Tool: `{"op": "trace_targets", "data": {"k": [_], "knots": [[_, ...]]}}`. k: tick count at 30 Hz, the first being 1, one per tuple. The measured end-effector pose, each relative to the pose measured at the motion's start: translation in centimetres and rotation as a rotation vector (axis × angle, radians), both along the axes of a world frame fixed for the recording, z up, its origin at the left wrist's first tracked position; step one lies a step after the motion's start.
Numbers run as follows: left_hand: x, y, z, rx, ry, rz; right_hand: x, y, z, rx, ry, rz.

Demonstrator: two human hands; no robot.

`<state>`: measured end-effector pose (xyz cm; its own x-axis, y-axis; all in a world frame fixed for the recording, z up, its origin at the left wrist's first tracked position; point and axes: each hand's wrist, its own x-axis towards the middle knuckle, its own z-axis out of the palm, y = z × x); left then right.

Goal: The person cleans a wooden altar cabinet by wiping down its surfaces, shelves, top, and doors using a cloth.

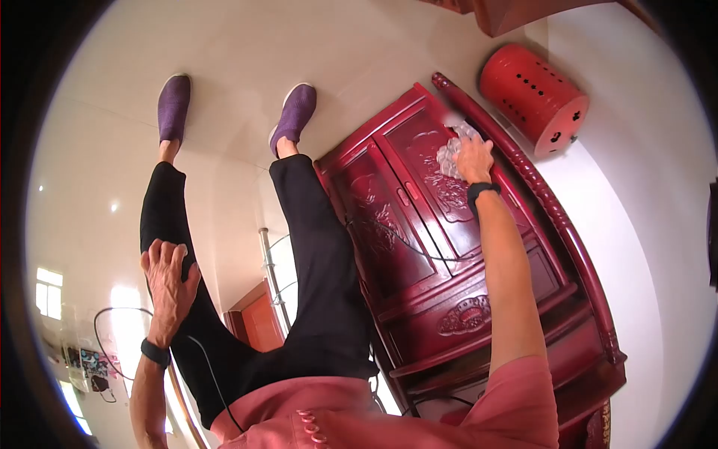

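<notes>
My right hand [475, 159] is closed on a crumpled pale cloth [449, 157], which lies against the carved right door of a dark red wooden cabinet [419, 254]. A black band circles that wrist. Over on the left, my left hand [169, 283] rests on my black-trousered thigh near the knee, its fingers bent over the leg and apart, with nothing seen in it. The left wrist also wears a black band.
A red cylinder with small cut-out holes [532, 97] is beside the cabinet near the white wall. Brown wooden furniture [523, 11] shows at the top edge. Thin black cables cross the view. My purple shoes [174, 108] are on the glossy floor.
</notes>
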<state>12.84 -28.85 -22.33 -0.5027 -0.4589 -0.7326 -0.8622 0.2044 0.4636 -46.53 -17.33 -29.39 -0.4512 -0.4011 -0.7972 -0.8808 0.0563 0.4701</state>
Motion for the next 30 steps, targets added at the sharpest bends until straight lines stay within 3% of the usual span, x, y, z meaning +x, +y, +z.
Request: {"op": "trace_targets", "data": {"k": [10,15,21,23,30], "knots": [[1.6,0.3,0.0,-0.092,0.100,0.090,1.8,-0.7,16.2,0.138,0.242,-0.041],[1.9,0.3,0.0,-0.092,0.107,0.138,3.4,2.3,20.6,0.112,0.218,0.023],[1.6,0.0,0.3,-0.062,0.073,0.113,4.6,3.4,15.9,0.118,0.262,-0.141],[1.2,-0.1,0.1,-0.066,0.061,0.076,5.5,4.8,12.2,-0.084,0.282,-0.187],[-0.2,-0.6,0.1,-0.038,0.012,-0.024,5.3,6.3,3.1,-0.257,0.070,-0.102]]}}
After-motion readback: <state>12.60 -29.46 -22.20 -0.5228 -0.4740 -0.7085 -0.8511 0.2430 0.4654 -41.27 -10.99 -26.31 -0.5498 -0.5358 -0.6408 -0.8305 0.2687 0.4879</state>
